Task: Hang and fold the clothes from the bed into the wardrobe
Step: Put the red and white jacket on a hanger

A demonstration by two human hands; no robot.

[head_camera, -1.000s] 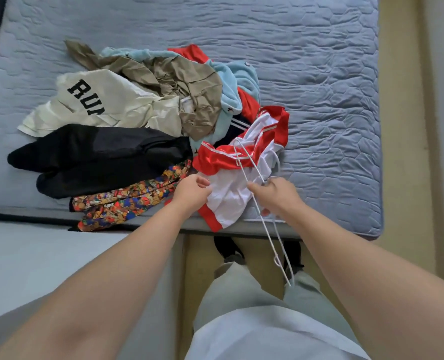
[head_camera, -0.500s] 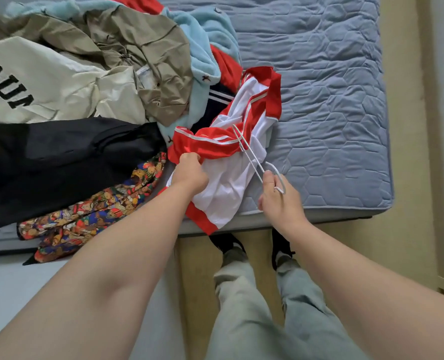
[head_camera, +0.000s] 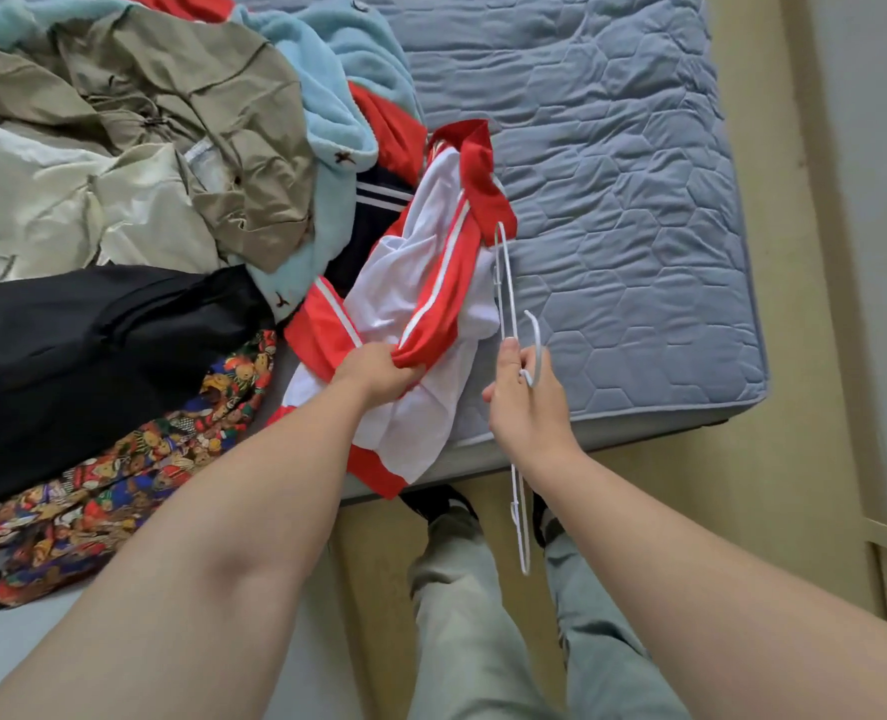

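The person stands at the foot corner of the bed with the blue-grey quilted mattress (head_camera: pixel 613 174), both bare arms reaching out over it. The left hand (head_camera: pixel 379 374) has its fingers curled tight round a bunch of the red-and-white striped sports top (head_camera: pixel 420 283), gripping it at a red band low on the garment. That top lies crumpled near the mattress edge, its hem drooping over the side and its red collar end pointing up the bed.

Just beside it, the right hand (head_camera: pixel 527 407) holds the thin white clothes hanger (head_camera: pixel 506 283), fingers pinched round it just below the hook. The hanger is seen edge on: one end rises along the top's right side, the other hangs down past the wrist in front of the person's grey-green trousers (head_camera: pixel 472 615). Whether it touches the top, I can't tell.

To the left sits the pile of clothes: a black garment (head_camera: pixel 93 345), a cream garment (head_camera: pixel 67 200), a crumpled khaki jacket (head_camera: pixel 197 122), a pale blue fleece (head_camera: pixel 327 96), and a bright teddy-bear print fabric (head_camera: pixel 145 459) trailing off the near edge. Yellowish floor (head_camera: pixel 774 485) runs along the bed's right side.
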